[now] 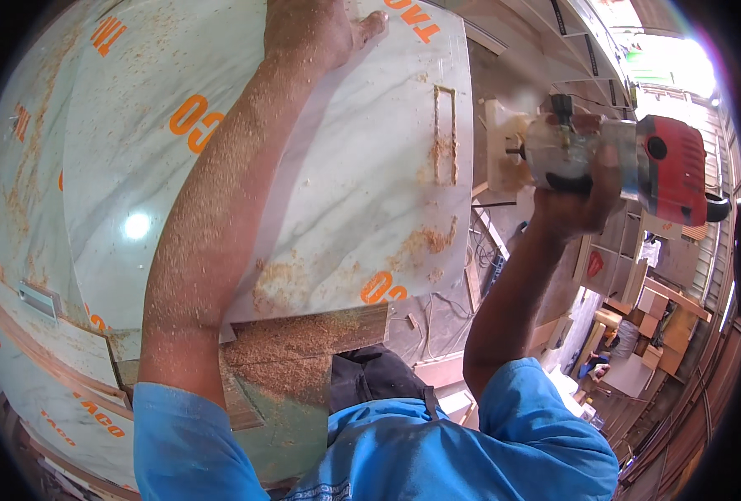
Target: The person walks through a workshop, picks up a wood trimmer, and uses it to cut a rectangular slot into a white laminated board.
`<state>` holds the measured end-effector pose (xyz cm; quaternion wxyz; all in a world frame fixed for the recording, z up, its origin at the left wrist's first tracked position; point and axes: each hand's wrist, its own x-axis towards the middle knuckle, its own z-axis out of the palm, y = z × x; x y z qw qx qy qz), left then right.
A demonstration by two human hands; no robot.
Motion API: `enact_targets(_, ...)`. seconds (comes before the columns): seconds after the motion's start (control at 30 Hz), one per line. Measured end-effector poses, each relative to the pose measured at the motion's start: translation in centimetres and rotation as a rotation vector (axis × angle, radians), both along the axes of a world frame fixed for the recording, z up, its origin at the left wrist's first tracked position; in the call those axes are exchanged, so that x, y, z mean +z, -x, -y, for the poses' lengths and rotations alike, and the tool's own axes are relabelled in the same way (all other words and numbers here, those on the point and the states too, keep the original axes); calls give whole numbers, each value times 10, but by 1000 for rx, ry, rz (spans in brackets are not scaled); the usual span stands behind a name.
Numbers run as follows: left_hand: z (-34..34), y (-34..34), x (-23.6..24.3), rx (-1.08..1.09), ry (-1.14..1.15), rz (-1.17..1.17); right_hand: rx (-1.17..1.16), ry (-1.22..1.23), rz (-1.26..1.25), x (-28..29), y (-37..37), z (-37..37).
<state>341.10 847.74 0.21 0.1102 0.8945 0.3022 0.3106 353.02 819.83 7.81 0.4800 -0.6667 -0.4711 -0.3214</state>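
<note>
A white marble-patterned board [345, 175] with orange print on its film lies in front of me. My left hand [312, 32] rests on its far part with the thumb stretched out; the other fingers are cut off by the picture's upper edge. Fine sawdust coats my left forearm. Off the board's right edge, my right hand [583, 200] grips a trim router [675, 167] with a red motor housing. The router is held tilted on its side, its pale base toward the board, apart from it. Near that edge the board bears a narrow rectangular outline [445, 138], dusted with sawdust.
A heap of sawdust [291, 355] covers the wooden surface by my body. Another printed board [24, 167] lies at the left, near a small metal piece [39, 301]. Cables [437, 321] run over the floor. Cardboard boxes and offcuts [650, 321] are piled at the right.
</note>
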Motion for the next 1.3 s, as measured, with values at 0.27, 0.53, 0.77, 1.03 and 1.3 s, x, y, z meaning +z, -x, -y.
enact_targets(0.27, -84, -39, 6, 47, -13, -185, 269, -100, -588, 25, -10, 31)
enact_targets(0.53, -80, -41, 11, 42, -17, -92, 250, -197, -486, 20, -16, 4)
enact_targets(0.77, -82, -47, 9, 65, 32, 36, 477, -149, -658, 13, -24, -51)
enact_targets(1.03, -81, -47, 12, 93, 39, 37, 161, -11, -368, -30, -27, -90)
enact_targets(1.3, -88, -51, 9, 157, 78, -99, 439, -259, -753, -21, 4, -108)
